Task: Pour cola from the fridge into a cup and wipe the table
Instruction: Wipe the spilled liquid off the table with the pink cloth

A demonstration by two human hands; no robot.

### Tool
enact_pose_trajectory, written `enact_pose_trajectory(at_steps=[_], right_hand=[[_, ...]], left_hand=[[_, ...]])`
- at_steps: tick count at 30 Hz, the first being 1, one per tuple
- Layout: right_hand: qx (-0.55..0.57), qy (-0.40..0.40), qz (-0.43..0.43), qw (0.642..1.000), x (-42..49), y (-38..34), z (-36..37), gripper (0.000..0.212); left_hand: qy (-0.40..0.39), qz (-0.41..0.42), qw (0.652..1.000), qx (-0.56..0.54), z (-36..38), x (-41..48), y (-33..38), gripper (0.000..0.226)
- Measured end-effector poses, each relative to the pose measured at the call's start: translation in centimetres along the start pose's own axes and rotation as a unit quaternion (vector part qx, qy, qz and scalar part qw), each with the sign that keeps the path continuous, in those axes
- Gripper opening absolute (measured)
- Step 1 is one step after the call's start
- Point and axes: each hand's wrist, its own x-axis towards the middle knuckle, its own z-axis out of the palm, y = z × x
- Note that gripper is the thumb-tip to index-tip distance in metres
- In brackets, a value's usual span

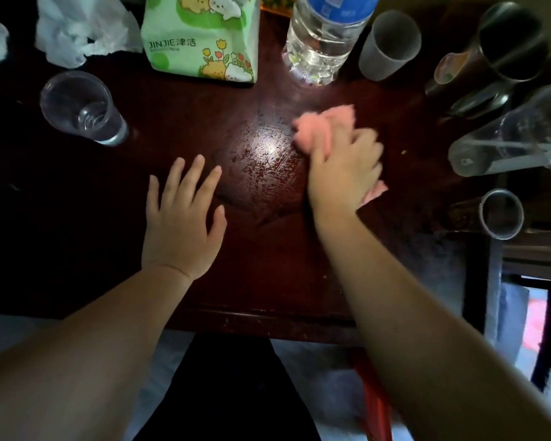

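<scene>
Two hands were over the dark surface [77, 218] for the wiping step: the right hand [344, 173] clenched a pink cloth [325, 122] at its centre, the left hand [182, 218] lay flat and released, and the next stroke probably called for sweeping toward the cup [83, 109].

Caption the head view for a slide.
Right hand wipes the dark table with a pink cloth; left hand rests flat.
</scene>
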Motion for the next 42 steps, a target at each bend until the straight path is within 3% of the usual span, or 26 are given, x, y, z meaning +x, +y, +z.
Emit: enact_pose_trajectory(at_steps=[5,7,9,13,15,18,21,27,32,35,37,39,42], right_hand=[[0.037,-0.040,-0.277,0.959,-7.8,3.3,-0.8,0.042],[0.012,-0.051,-0.320,0.946,-7.9,6.4,-1.2,0.042],[-0.020,-0.026,-0.274,0.961,-6.7,9.4,-1.5,0.044],[-0.033,0.004,-0.011,0.999,-2.6,11.1,-1.9,0.055],[-0.007,0.007,0.108,0.994,-0.5,9.4,-1.7,0.055],[0.026,0.031,0.199,0.979,2.7,6.2,-1.3,0.051],[0.012,0.006,0.180,0.984,3.4,2.2,-0.9,0.044],[0.058,0.006,-0.059,0.997,-5.8,-1.9,0.2,0.033],[0.115,-0.058,-0.100,0.987,-11.9,-1.1,-1.4,0.045],[0.175,-0.050,-0.053,0.982,-13.6,-0.3,-3.1,0.052],[0.175,-0.008,-0.018,0.984,-14.4,0.8,-4.5,0.042],[0.165,-0.037,-0.005,0.986,-15.3,1.5,-5.2,0.037],[0.139,-0.063,-0.012,0.988,-15.9,1.3,-5.1,0.037]], left_hand=[[0.017,0.004,1.000,-0.008,0.1,0.1,-0.1,0.056],[0.019,0.004,1.000,-0.004,0.1,0.2,-0.1,0.056],[0.021,0.005,1.000,-0.001,0.2,0.1,-0.1,0.056],[0.019,0.003,1.000,0.000,0.3,0.1,-0.1,0.056],[0.016,0.003,1.000,-0.005,0.2,0.2,-0.1,0.057],[0.008,-0.001,1.000,0.000,0.2,0.1,-0.1,0.057],[0.006,-0.001,1.000,0.004,0.3,0.1,-0.2,0.055],[0.014,0.011,1.000,-0.005,0.6,0.1,-0.4,0.057],[0.014,0.014,1.000,-0.020,0.5,0.2,-0.5,0.060],[0.023,0.026,0.998,-0.053,0.0,-0.2,-0.9,0.067],[0.036,0.084,0.993,-0.074,-0.6,-0.7,-1.3,0.069],[0.029,0.203,0.976,-0.070,-1.5,-0.3,-0.9,0.065],[-0.054,0.377,0.924,-0.027,-2.2,1.3,1.0,0.058]])
